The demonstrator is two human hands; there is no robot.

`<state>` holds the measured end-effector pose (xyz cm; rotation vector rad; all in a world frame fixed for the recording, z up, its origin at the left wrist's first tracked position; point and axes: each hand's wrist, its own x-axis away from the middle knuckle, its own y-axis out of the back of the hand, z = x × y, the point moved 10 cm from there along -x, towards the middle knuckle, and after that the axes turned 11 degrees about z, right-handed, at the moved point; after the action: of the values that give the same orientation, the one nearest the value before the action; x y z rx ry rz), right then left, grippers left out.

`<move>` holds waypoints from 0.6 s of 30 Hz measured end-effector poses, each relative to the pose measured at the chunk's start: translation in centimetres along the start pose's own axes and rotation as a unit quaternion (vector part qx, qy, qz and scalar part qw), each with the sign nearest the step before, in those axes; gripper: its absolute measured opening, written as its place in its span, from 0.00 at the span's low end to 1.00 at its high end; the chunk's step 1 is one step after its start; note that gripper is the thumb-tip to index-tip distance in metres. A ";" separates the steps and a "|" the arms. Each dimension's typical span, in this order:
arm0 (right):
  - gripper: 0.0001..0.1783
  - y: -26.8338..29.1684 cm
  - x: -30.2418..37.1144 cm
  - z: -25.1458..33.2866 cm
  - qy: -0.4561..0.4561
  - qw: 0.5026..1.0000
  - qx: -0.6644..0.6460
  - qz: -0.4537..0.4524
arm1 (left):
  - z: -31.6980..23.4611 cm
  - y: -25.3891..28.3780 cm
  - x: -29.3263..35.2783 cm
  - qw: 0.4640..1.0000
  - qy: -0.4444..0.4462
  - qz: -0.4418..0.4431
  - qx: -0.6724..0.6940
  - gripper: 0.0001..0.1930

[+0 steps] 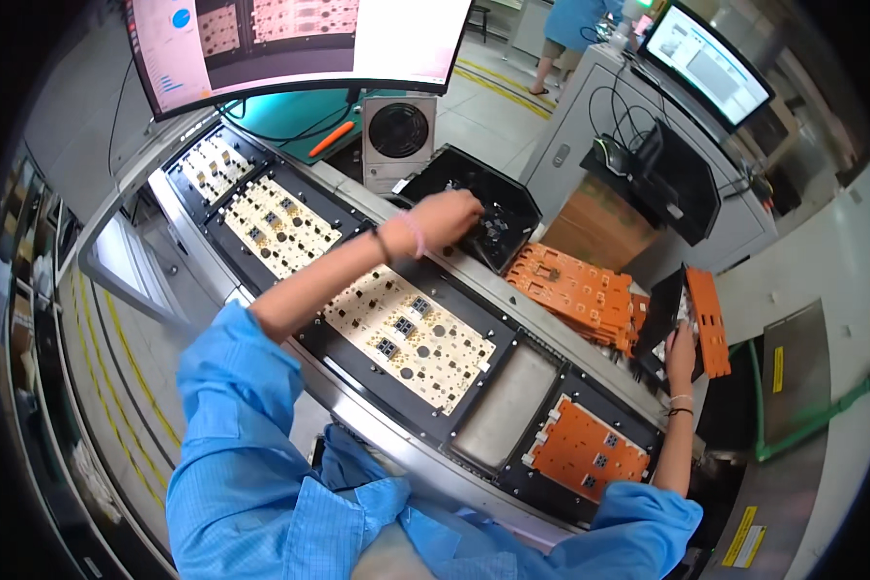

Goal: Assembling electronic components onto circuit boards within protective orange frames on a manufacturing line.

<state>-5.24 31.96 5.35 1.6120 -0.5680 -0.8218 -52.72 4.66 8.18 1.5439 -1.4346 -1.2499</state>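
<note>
My left hand reaches over the near-left side of a black tray of small dark parts. Its fingers are curled together, and whatever they pinch is hidden. Far to the right, my right hand dips into a black bin with small whitish pieces in it; its fingertips cannot be made out. Under my left forearm lies a cream circuit board with several square black components, set in a black carrier. An orange circuit board with similar square components sits in another carrier, near my right forearm.
Orange boards lie stacked between tray and bin, and an orange panel leans beside the bin. More cream boards run up the line at left. A monitor, a small fan and an orange-handled tool are behind.
</note>
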 end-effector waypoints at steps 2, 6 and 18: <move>0.12 0.4 -1.1 1.4 -0.011 1.000 -0.012 -0.001 | 8.4 -2.3 -1.0 0.986 0.123 0.113 -0.023 0.12; 0.08 1.1 -0.9 2.4 0.010 0.999 -0.031 -0.022 | 13.8 -5.2 -1.6 0.962 0.186 0.195 -0.033 0.11; 0.08 2.7 0.4 3.8 0.066 0.994 -0.032 -0.087 | 12.5 -1.2 -0.4 0.956 0.107 0.008 0.273 0.07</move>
<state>-7.68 28.68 7.61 1.6594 -0.3080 -0.8452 -64.08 6.80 3.26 1.9491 -1.7260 -0.6681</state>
